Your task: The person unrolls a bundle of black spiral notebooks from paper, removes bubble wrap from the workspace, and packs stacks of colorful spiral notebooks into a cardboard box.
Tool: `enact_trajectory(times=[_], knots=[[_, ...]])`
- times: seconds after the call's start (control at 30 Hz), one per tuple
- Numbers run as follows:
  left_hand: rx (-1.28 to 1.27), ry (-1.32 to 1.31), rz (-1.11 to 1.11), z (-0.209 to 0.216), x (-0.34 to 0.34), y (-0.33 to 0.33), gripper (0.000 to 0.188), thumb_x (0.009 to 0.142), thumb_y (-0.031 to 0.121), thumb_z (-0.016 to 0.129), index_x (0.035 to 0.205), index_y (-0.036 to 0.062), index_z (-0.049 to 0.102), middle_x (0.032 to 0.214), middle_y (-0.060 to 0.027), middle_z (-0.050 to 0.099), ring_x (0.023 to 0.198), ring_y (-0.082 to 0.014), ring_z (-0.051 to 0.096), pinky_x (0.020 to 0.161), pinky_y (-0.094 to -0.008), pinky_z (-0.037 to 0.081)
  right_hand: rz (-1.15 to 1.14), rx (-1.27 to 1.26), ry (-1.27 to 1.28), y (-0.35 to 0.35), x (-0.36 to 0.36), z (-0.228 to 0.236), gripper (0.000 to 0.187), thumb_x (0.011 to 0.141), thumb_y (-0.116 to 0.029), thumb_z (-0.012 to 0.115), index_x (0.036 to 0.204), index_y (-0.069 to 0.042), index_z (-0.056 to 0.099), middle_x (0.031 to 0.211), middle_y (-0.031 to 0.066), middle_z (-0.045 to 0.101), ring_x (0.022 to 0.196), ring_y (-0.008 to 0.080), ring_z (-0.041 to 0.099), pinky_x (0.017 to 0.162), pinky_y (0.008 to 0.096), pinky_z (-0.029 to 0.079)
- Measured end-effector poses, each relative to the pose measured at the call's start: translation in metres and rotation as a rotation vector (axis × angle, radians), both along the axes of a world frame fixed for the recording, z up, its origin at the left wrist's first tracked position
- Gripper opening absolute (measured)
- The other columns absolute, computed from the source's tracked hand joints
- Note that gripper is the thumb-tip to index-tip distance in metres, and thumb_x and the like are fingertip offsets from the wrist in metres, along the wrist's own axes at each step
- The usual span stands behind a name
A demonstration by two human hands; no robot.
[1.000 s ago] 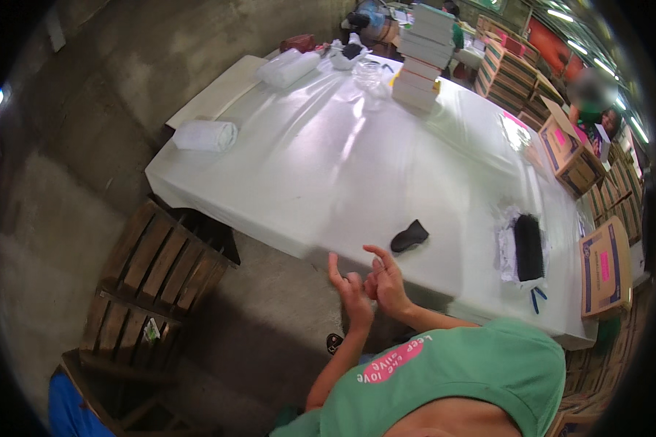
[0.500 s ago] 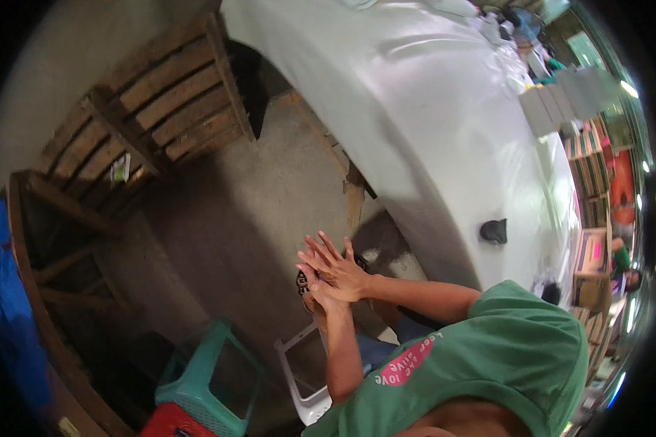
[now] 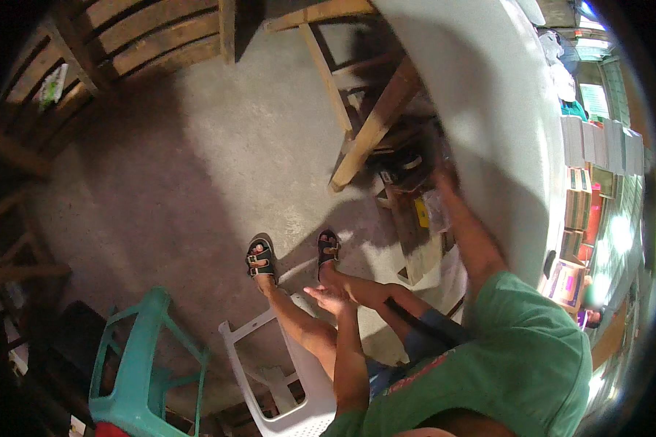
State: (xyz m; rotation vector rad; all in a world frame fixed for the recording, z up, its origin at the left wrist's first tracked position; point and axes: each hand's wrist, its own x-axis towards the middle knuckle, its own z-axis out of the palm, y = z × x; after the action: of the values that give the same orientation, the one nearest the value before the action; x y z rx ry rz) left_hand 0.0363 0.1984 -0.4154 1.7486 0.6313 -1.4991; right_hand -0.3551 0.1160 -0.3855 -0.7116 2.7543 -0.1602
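Note:
My left hand (image 3: 329, 299) is above my knees, palm up with fingers stretched out, and nothing is in it. My right arm reaches forward to the hanging edge of a white cloth (image 3: 481, 95) that covers a table. My right hand (image 3: 442, 173) is there, beside the dark space beneath the table; its fingers are blurred and in shadow, so their grip does not show. Under the table, close to that hand, are dark objects (image 3: 404, 164) too dim to name, a small yellow item (image 3: 421, 213) and some clear plastic (image 3: 436, 211).
Wooden table braces (image 3: 379, 120) slant down to the concrete floor (image 3: 270, 138). A white plastic stool (image 3: 299, 408) is by my legs, with a teal stool (image 3: 135, 364) to its left. Wooden slatted racks (image 3: 138, 44) stand at far left. Stacks of paper (image 3: 594, 142) and boxes are at right.
My hands, earlier pressed together, have come apart. The right has gone forward to the cloth's edge; the left stays above my legs. The view has shifted, showing the space under the table.

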Motion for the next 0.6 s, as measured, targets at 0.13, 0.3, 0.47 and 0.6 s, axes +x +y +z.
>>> enact_trajectory(times=[0.13, 0.3, 0.47, 0.6], knots=[[0.018, 0.088, -0.145, -0.012, 0.006, 0.021, 0.054, 0.084, 0.065, 0.042, 0.077, 0.0115, 0.044, 0.047, 0.0038, 0.028, 0.037, -0.0083, 0.026, 0.036, -0.0249, 0.019, -0.493, -0.618, 0.084, -0.006, -0.073, 0.022, 0.022, 0.087, -0.029, 0.051, 0.097, -0.010, 0.059, 0.091, 0.0061, 0.056, 0.079, 0.0193, 0.054, 0.067, 0.0354, 0.044], [0.124, 0.228, -0.055, -0.034, 0.018, 0.009, 0.050, 0.081, 0.065, 0.046, 0.079, 0.0146, 0.047, 0.044, 0.0043, 0.024, 0.035, -0.0092, 0.022, 0.035, -0.0241, 0.018, -0.615, -0.840, -0.013, -0.010, -0.117, 0.021, 0.017, 0.086, -0.026, 0.050, 0.092, -0.012, 0.057, 0.079, 0.0044, 0.054, 0.065, 0.0198, 0.053, 0.058, 0.0350, 0.044], [-0.136, 0.364, -0.101, -0.022, 0.038, -0.029, 0.035, 0.087, 0.047, 0.050, 0.087, 0.0123, 0.049, 0.046, 0.0045, 0.025, 0.036, -0.0076, 0.020, 0.035, -0.0241, 0.015, -0.543, -0.588, -0.225, -0.052, -0.124, -0.011, 0.013, 0.086, -0.024, 0.052, 0.091, -0.013, 0.055, 0.079, 0.0035, 0.051, 0.066, 0.0193, 0.052, 0.058, 0.0362, 0.044], [-0.255, 0.222, -0.197, -0.012, 0.038, -0.044, 0.027, 0.088, 0.037, 0.053, 0.087, 0.0103, 0.049, 0.046, 0.0052, 0.027, 0.037, -0.0060, 0.022, 0.036, -0.0234, 0.017, -0.054, -0.192, -0.169, -0.119, -0.116, -0.045, 0.015, 0.085, -0.024, 0.053, 0.095, -0.012, 0.055, 0.082, 0.0047, 0.052, 0.070, 0.0202, 0.053, 0.060, 0.0360, 0.045]])
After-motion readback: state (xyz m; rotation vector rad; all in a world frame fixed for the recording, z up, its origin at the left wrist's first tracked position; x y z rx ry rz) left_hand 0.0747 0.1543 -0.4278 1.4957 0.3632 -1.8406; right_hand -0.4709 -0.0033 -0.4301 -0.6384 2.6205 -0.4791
